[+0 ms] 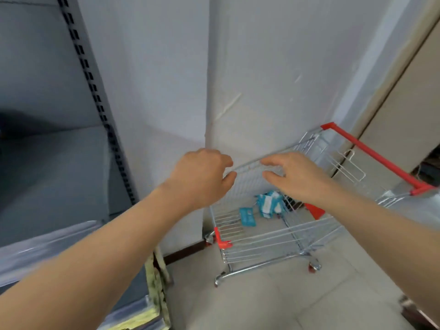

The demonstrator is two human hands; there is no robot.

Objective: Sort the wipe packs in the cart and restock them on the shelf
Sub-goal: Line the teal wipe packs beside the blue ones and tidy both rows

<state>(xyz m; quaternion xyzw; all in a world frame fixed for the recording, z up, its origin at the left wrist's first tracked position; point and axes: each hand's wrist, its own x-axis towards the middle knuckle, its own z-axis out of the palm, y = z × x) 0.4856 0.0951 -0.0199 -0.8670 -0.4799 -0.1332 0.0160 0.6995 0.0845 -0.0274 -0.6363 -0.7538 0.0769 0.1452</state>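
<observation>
Wipe packs (268, 205): blue, in cart (273, 236) bottom, below & just beyond right grip (296, 177). Left grip (202, 178) beside it, nr cart rim. Both grips: fingers apart, loosely curled, holding nothing.

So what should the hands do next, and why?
Probably reach the right hand down into the cart and pick up one of the blue wipe packs. Both it and the left hand are empty and up by the cart's rim. The packs lie down on the basket floor, so none can be sorted until one is picked up.
</observation>
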